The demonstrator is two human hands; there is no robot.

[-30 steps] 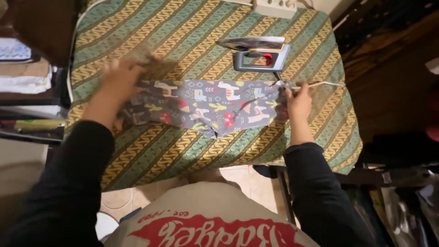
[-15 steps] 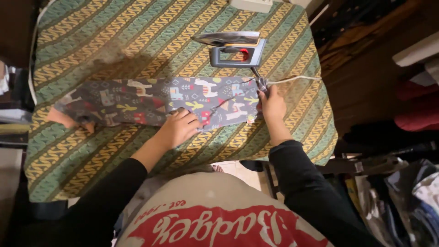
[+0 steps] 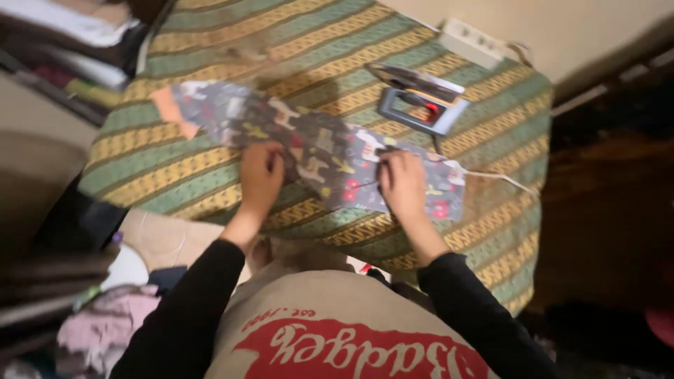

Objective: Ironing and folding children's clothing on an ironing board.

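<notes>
A long grey garment (image 3: 319,151) printed with llamas and cacti lies flat across a board covered in green and yellow striped cloth (image 3: 210,49). My left hand (image 3: 262,174) rests on the garment's near edge around its middle, fingers curled onto the fabric. My right hand (image 3: 401,184) presses on the fabric further right, fingers bent. One orange cuff (image 3: 168,105) shows at the garment's left end. A grey iron (image 3: 420,98) stands on its heel just behind the garment, with its cord (image 3: 495,177) trailing to the right.
A white power strip (image 3: 474,41) lies at the board's far edge by the wall. Folded clothes and shelves (image 3: 63,42) are at the far left. A heap of pink and pale laundry (image 3: 98,330) sits on the floor at lower left.
My right hand left the garment's right end by the iron and moved inward onto the fabric. My left hand stays near the middle. The camera view tilted, shifting the board.
</notes>
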